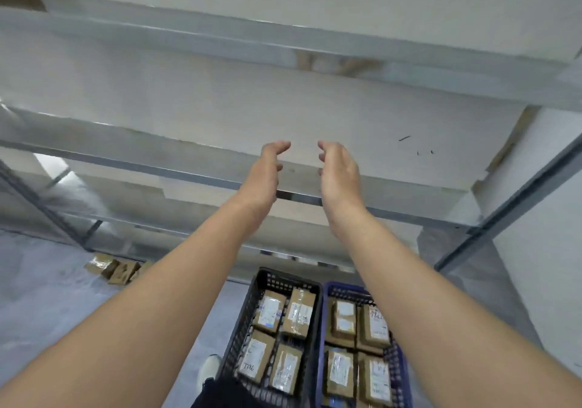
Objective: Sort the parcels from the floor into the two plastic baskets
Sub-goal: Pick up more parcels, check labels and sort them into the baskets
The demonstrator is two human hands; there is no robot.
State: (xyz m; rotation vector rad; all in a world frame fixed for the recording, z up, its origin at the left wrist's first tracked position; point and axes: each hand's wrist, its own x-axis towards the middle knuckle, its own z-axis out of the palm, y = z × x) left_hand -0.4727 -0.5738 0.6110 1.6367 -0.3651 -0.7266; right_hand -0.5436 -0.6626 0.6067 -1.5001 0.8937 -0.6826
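Arms outstretched, you hold your left hand (268,168) and right hand (339,171) apart, palms facing, fingers loosely curved, empty; handwriting on the parcels (374,325) is illegible.

Below our right hand (338,171), the blue basket (343,290) and black basket (242,329) run off the bottom edge. Our forearm (425,297) hides the blue one's corner. We cannot read the labels (378,322).

both arms reach forward. the left hand (267,168) and right hand (338,168) hover apart, palms facing, fingers loosely curled around nothing, in front of a metal shelf rack (201,174). below, a black basket (252,307) and a blue basket (346,289) stand side by side, each showing 4 labelled parcels (269,311). loose parcels (113,269) lie on the floor at left by the rack.
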